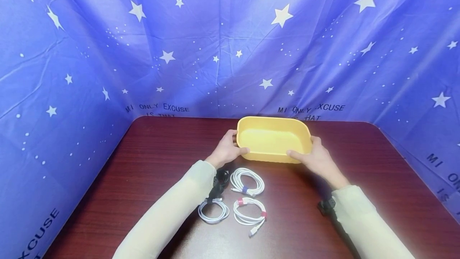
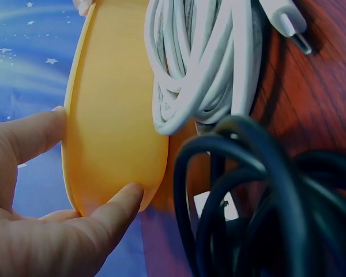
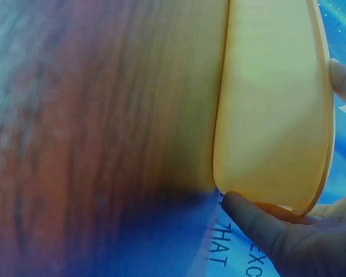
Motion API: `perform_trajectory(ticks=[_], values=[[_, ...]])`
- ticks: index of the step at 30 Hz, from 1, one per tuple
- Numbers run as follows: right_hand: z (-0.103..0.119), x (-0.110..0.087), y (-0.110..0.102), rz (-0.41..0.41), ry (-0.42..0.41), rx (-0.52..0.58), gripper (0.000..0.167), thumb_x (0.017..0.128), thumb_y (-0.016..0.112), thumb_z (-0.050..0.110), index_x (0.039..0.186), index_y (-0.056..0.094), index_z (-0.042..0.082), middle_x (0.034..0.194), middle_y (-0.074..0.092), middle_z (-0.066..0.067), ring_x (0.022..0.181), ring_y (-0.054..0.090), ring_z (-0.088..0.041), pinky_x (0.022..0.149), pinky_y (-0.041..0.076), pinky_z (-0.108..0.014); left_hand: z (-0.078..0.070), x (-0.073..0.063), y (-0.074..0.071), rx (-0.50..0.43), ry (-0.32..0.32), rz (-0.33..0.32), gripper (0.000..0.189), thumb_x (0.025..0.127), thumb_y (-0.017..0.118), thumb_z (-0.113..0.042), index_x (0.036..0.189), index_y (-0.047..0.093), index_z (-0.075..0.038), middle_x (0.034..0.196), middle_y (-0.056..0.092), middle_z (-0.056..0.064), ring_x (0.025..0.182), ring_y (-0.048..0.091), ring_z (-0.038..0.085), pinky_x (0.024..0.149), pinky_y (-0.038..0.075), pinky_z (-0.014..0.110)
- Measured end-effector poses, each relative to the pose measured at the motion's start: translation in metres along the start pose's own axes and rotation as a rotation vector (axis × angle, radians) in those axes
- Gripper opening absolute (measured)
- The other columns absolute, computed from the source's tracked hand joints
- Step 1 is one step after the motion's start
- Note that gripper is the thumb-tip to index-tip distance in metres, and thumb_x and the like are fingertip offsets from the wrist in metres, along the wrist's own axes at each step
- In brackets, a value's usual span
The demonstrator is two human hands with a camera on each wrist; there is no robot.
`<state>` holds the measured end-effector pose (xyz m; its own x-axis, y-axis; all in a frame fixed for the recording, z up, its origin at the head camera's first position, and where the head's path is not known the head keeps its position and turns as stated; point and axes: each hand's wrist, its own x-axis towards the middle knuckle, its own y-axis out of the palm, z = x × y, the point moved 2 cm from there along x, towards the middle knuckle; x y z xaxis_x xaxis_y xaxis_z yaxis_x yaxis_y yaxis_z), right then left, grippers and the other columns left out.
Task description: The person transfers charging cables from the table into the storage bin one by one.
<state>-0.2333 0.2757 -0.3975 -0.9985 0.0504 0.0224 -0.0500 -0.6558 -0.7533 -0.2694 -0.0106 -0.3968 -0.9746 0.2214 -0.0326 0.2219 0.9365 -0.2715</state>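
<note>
head view: yellow bin (image 1: 269, 157) far, beyond white coils (image 1: 261, 183)
left hand (image 1: 226, 148): part-closed, pinching left end
right hand (image 1: 318, 156): likewise, right end
bin handling: keep level — both grips even

My remote view shows a blue backdrop (image 1: 201, 19) bearing white stars (image 1: 282, 15) and black lettering (image 1: 176, 108), behind a reddish-brown, wood-grained tabletop (image 1: 143, 151). On it I note coiled cables: a blue-tied white cable (image 1: 259, 181), a red-tied white cable (image 1: 246, 222), a black-tied pale cable (image 1: 212, 221) and a black cable (image 2: 288, 190).
</note>
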Motion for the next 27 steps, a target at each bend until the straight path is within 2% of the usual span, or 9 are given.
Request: perform_trajectory(ticks=[14,27], values=[[0.006,-0.001,0.004,-0.002,-0.001,0.02,0.117,0.072,0.069,0.066,0.143,0.017,-0.011,0.127,0.046,-0.034,0.107,0.053,-0.04,0.091,0.044,-0.055,0.003,-0.001,-0.006,0.017,-0.01,-0.007,0.07,0.077,0.075,0.001,0.135,0.036,0.005,0.126,0.054,0.021,0.112,0.058,0.031,0.091,0.051,0.034],[0.008,0.001,0.008,-0.007,-0.004,0.009,0.117,0.072,0.069,0.067,0.143,0.018,-0.011,0.128,0.045,-0.035,0.108,0.053,-0.041,0.092,0.044,-0.055,0.004,-0.005,-0.011,0.017,0.006,-0.004,0.069,0.078,0.074,0.003,0.135,0.036,0.006,0.127,0.054,0.022,0.113,0.058,0.032,0.091,0.051,0.034]])
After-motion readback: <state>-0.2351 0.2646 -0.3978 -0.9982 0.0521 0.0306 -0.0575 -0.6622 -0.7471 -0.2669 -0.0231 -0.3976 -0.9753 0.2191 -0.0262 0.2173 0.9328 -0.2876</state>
